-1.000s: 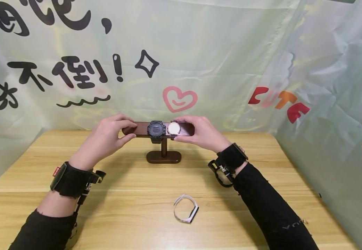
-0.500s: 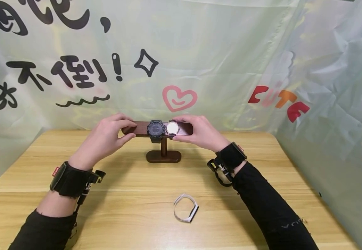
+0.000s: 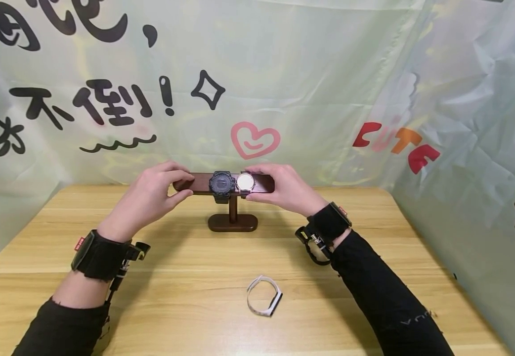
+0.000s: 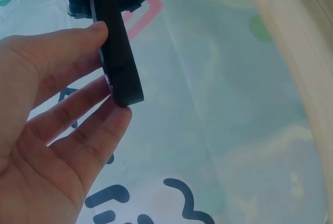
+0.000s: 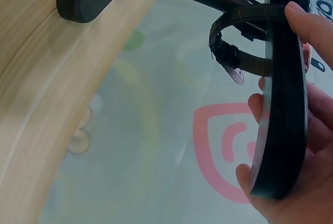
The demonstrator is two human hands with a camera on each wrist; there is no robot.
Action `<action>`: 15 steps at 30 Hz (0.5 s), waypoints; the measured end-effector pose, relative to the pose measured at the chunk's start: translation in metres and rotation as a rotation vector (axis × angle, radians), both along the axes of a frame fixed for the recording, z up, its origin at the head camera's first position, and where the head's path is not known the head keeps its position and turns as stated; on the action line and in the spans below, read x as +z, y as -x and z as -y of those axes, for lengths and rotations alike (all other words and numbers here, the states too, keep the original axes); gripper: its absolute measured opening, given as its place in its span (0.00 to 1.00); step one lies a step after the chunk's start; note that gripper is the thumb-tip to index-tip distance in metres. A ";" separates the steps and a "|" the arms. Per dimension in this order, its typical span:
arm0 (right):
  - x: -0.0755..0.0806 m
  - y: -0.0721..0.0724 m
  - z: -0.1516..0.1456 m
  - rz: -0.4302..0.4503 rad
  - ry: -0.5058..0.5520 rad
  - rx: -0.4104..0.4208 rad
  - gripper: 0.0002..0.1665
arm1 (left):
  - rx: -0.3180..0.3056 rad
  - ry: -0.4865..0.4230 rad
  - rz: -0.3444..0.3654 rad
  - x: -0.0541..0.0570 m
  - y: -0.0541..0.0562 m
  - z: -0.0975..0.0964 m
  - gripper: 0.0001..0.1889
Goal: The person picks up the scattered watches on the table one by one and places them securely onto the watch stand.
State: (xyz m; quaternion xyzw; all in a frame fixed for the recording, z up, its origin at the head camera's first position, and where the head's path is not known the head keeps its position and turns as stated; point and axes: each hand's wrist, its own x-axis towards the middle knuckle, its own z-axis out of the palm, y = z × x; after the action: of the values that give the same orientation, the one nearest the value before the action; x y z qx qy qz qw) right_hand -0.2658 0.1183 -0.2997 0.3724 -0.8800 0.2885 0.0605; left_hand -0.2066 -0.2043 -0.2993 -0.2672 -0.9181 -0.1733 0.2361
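Observation:
A dark brown wooden watch stand (image 3: 201, 182) rises at the back of the table, its crossbar bearing two wristwatches. My left hand (image 3: 148, 195) grips the bar's left end, thumb in front below and fingers over the top. Mid-bar sits a chunky black digital watch (image 3: 222, 184). Right beside it is a wristwatch with a bright round dial (image 3: 245, 182), pinched between thumb and index finger of my right hand (image 3: 284, 187) at the bar's right part. Its dark strap (image 5: 255, 13) loops behind the bar in the right wrist view.
On the wooden table (image 3: 182, 296) nearer me lies a white fitness band (image 3: 276, 303) with a dark face, looped closed. A printed cloth backdrop (image 3: 320, 99) hangs close behind the table and along its right side.
My right hand and the bright-dial watch have shifted very slightly left, with the bar's right end. My left hand keeps its grip on the bar.

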 end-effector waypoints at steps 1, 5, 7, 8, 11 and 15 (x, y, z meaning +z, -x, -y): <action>0.000 0.000 0.000 0.000 -0.001 0.001 0.37 | -0.001 0.001 -0.001 0.000 0.000 0.000 0.14; 0.000 -0.001 -0.002 0.012 0.000 0.005 0.38 | -0.003 0.001 -0.001 -0.001 0.001 0.001 0.13; 0.001 -0.002 -0.004 0.022 0.004 0.006 0.38 | -0.004 0.000 0.001 -0.001 0.001 0.001 0.13; 0.001 -0.002 -0.006 0.025 0.005 0.005 0.38 | -0.005 0.000 0.001 -0.001 0.001 0.001 0.13; 0.001 -0.005 -0.013 0.028 0.010 -0.011 0.38 | -0.008 -0.002 0.004 -0.001 0.002 0.001 0.13; 0.001 -0.008 -0.026 0.028 0.019 -0.046 0.38 | -0.007 -0.002 0.008 -0.001 0.002 0.002 0.14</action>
State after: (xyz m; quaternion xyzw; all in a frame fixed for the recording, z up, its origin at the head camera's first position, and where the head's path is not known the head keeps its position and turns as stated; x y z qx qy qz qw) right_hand -0.2579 0.1445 -0.2983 0.3474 -0.8863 0.3008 0.0583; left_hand -0.2085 -0.2059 -0.3001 -0.2695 -0.9179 -0.1759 0.2323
